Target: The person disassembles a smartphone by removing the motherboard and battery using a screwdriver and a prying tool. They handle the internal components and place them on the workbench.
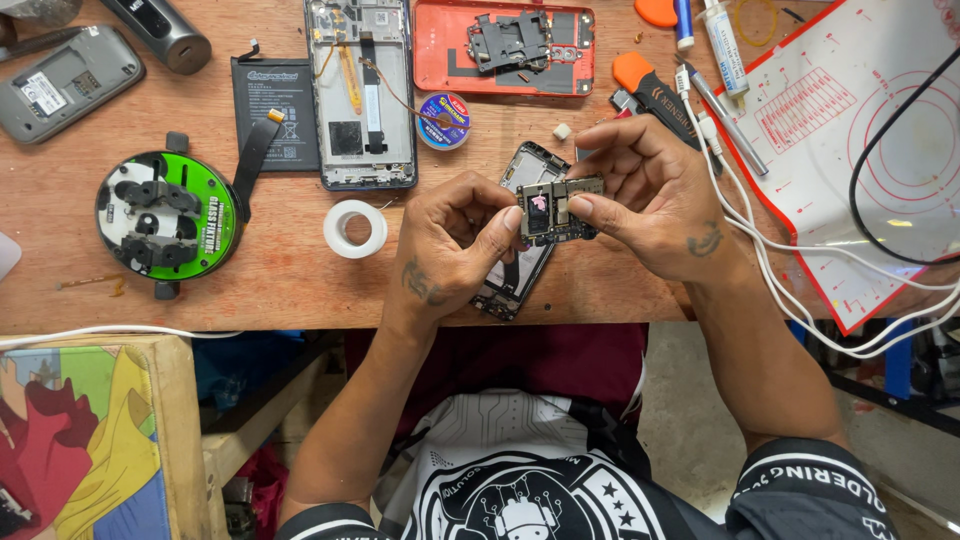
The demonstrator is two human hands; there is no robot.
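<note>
- At the far left of the wooden bench (pixel 60 250) lies a grey phone back cover (pixel 62 80), with a dark cylinder-shaped tool (pixel 160 32) just beyond it.
- Nearer the front edge sits a round green and black holding jig (pixel 168 215), its black clamps facing up.
- A flat black phone battery (pixel 275 112) lies next, with a black flex strip reaching down from it toward the jig.
- Beside the battery is an opened phone frame (pixel 360 92), its insides showing, and below that a small white roll of tape (pixel 355 228).
- A little blue spool of wick (pixel 443 120) rests just right of the frame; behind it lies an orange-red back cover (pixel 503 47) with a dark metal bracket on it.
- The left hand (pixel 450 245) is curled, its thumb and forefinger pinching the left edge of a small circuit board (pixel 556 210).
- That board is held up over the bench between both hands, above a stripped phone body (pixel 520 265) that lies tilted under them.
- The right hand (pixel 650 195) grips the board's right side, thumb below and fingers bent over the top edge.
- Just behind the right hand lies an orange-handled tool (pixel 645 85), and beside it a white syringe tube (pixel 725 50).
- White cables (pixel 800 290) trail off the bench edge to the right.
- A pale work mat (pixel 860 130) with red markings covers the right end, a black cable (pixel 880 150) curving across it.
</note>
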